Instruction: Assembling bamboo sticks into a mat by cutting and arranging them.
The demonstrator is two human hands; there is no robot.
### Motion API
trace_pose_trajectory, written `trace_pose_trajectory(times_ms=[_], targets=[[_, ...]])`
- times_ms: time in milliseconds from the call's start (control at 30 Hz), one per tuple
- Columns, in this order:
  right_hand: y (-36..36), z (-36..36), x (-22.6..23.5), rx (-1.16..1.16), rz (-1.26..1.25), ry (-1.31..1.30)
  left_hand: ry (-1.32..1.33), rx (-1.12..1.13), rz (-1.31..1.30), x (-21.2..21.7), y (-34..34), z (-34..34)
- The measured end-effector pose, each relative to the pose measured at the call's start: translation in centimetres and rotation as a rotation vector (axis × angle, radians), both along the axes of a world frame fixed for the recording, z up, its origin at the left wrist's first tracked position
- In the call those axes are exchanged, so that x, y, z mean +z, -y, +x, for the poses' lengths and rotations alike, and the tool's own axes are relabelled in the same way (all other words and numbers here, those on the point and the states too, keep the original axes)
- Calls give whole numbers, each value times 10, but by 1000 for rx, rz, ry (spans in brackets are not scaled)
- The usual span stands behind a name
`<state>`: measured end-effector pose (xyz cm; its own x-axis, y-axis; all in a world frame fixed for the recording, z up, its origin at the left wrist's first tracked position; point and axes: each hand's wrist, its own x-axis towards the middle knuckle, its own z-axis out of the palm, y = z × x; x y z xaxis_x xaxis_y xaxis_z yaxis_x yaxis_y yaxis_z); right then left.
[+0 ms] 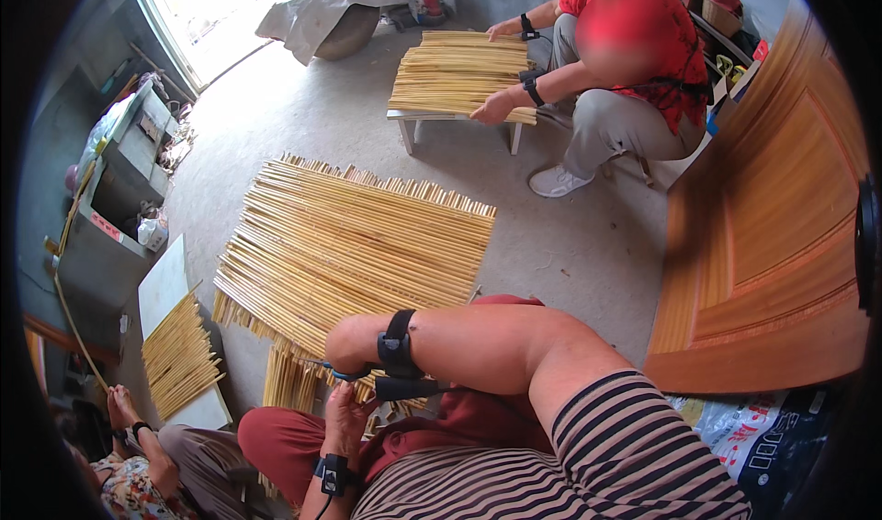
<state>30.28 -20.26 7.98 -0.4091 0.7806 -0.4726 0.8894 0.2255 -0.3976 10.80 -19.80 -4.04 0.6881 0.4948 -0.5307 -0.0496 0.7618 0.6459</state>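
Observation:
My right hand (351,341) reaches across in front of me, its back toward the view. It is closed on a blue-handled tool (347,373), of which only a curved blue part and a thin tip show; its exact kind is hidden. Just below it, my left hand (344,419) is raised with the fingers pinched together close to the tool. What the left fingers hold, if anything, is too small to make out. Beyond my hands lies a wide stack of thin yellow sticks (358,240), laid side by side. More sticks (289,379) lie beneath, near my left knee.
A person in red (634,51) squats at the back right, both hands on sticks (464,70) across a low white bench (409,116). At lower left, another person's hands (122,410) hold a long stick beside a board (163,281) with sticks. A wooden door (763,217) stands right.

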Motion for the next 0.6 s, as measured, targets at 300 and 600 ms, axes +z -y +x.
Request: trace_pose_trajectory(times_ms=[300, 600], targets=[[5, 8, 1, -23, 3, -4, -189, 20, -8, 2, 11, 5], [21, 19, 16, -60, 62, -31, -242, 38, 32, -8, 13, 9]])
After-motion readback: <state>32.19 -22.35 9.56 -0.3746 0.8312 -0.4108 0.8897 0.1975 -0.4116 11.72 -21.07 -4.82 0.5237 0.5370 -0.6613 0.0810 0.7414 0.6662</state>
